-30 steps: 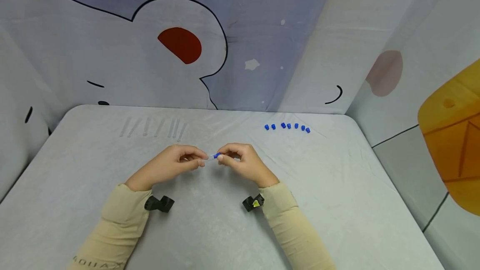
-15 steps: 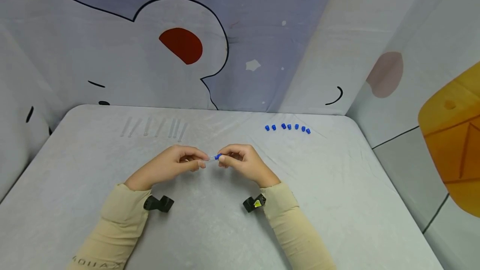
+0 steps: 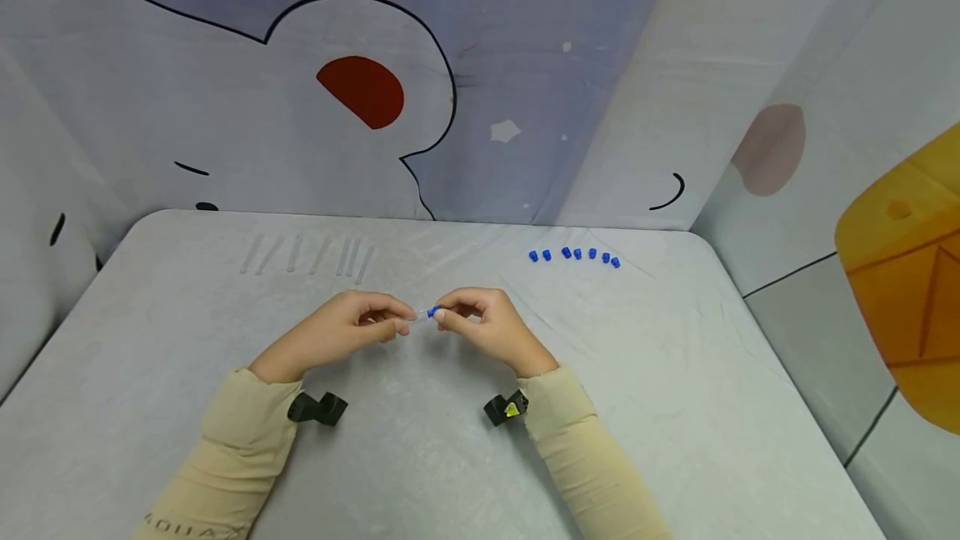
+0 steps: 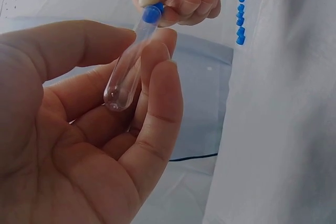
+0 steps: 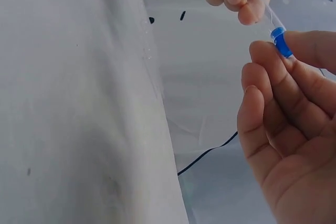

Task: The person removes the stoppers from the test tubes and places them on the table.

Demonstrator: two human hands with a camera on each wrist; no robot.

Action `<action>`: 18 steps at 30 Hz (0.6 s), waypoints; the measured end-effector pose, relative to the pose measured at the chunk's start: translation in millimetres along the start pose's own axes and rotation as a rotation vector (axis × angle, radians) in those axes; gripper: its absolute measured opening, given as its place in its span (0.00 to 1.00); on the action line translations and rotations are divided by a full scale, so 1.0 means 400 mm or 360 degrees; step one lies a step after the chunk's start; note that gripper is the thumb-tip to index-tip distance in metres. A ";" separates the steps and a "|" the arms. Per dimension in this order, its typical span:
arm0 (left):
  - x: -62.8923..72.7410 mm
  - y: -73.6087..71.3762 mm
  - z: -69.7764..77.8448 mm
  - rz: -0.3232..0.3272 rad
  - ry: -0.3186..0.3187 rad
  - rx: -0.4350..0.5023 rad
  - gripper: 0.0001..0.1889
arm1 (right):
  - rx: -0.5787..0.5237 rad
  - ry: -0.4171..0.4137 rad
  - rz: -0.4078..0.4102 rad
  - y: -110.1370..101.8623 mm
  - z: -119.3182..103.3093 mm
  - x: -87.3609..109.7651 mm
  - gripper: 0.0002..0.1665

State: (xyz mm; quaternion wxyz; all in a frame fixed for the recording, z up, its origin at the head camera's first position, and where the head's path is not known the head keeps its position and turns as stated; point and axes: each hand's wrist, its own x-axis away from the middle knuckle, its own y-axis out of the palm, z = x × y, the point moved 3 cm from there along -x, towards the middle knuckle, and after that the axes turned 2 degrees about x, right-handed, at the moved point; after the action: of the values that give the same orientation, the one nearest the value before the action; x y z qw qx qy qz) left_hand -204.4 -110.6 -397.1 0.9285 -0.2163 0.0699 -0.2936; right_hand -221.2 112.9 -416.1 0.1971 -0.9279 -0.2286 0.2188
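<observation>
My left hand [image 3: 358,327] pinches a clear test tube [image 4: 126,72] between thumb and fingers, its rounded bottom pointing toward the palm in the left wrist view. At the tube's mouth sits a blue cap [image 5: 281,42], which my right hand [image 3: 491,327] pinches between thumb and index finger. Tube and cap are in line, the cap right at the tube's end. Both hands meet over the middle of the table, facing each other.
Several clear test tubes [image 3: 293,253] lie in a row at the table's back left. Several blue caps [image 3: 577,254] stand in a row at the back right. A printed cloth wall [image 3: 525,107] rises behind the white table [image 3: 420,457].
Both hands keep their place, with only a slight shift at the cap and tube. The rows of tubes and caps stay as they were.
</observation>
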 end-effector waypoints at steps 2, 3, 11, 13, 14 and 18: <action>0.000 0.000 0.000 0.0009 -0.0006 -0.0005 0.15 | 0.0046 -0.0022 0.0024 0.001 -0.003 -0.001 0.07; 0.000 0.001 0.000 0.0012 -0.0004 -0.0010 0.15 | 0.0065 -0.0035 0.0035 0.001 -0.004 -0.001 0.06; -0.005 0.003 -0.008 0.0043 -0.0023 -0.0044 0.15 | 0.0176 -0.0122 0.0108 0.004 -0.011 -0.004 0.05; -0.005 0.003 -0.008 0.0048 -0.0017 -0.0050 0.15 | 0.0201 -0.0133 0.0121 0.005 -0.010 -0.004 0.04; -0.005 0.002 -0.008 0.0050 -0.0016 -0.0050 0.14 | 0.0207 -0.0135 0.0127 0.005 -0.010 -0.004 0.04; -0.004 0.000 -0.005 0.0050 -0.0005 -0.0038 0.15 | 0.0159 -0.0109 0.0150 0.003 -0.009 -0.003 0.05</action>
State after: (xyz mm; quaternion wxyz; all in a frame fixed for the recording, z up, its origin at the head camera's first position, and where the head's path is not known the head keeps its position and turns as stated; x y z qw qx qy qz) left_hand -206.0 -110.5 -399.0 0.9305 -0.2267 0.0754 -0.2777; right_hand -219.8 110.3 -413.4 0.2248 -0.9186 -0.1801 0.2706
